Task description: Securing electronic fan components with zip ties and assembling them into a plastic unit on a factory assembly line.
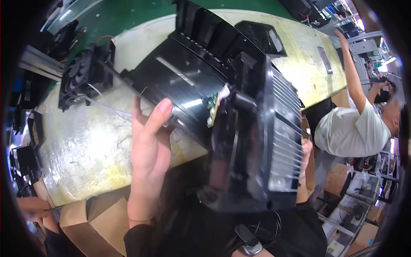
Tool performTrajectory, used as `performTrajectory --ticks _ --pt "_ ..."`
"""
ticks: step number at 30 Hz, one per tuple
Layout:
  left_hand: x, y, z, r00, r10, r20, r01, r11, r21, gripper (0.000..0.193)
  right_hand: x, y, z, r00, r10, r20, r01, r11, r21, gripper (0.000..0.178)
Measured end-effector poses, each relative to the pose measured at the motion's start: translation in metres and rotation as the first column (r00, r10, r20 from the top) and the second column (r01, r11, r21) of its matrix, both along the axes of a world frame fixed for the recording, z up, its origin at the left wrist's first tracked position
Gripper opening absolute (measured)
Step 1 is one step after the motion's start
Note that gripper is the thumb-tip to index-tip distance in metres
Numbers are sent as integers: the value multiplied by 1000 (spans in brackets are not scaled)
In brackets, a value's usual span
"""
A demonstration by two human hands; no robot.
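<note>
A large glossy black plastic housing (192, 81) is tilted in front of me, above the table. Slatted vents (286, 128) run down its right side, and a small green circuit board (212, 105) sits inside it. My left hand (152, 141) grips the housing's left edge, thumb up and other fingers partly hidden below. At the far side of the vents, my right hand (305, 154) holds the housing. Most of that hand is behind the housing, with only some fingers showing.
A black fan unit (83, 77) with white cables stands on the plastic-covered table (90, 150), left of the housing. A black panel (263, 38) and a thin grey bar (325, 60) lie farther back. Cardboard boxes (102, 222) are below the near edge. A person (355, 128) works at right.
</note>
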State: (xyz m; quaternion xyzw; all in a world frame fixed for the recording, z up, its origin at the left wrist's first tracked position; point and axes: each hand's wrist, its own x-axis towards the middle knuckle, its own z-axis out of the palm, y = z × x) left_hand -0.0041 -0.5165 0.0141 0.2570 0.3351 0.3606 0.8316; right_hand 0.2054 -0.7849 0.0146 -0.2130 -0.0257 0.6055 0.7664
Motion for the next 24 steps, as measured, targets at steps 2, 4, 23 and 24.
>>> performTrajectory --ticks 2,4,23,24 --pt "-11 -10 0 999 6 49 -7 1000 18 86 -35 49 19 980 61 -187 -53 997 50 64" --pt "-11 -17 -4 996 15 85 -22 997 75 77 -36 55 23 974 42 -224 -49 999 -23 63" --pt "-22 -21 -1 999 -36 23 35 998 43 76 -54 84 -15 983 -145 -113 123 975 -185 59" --pt "-22 -21 1 999 -31 34 29 998 48 77 -57 86 -14 985 -171 -35 159 962 -223 59"
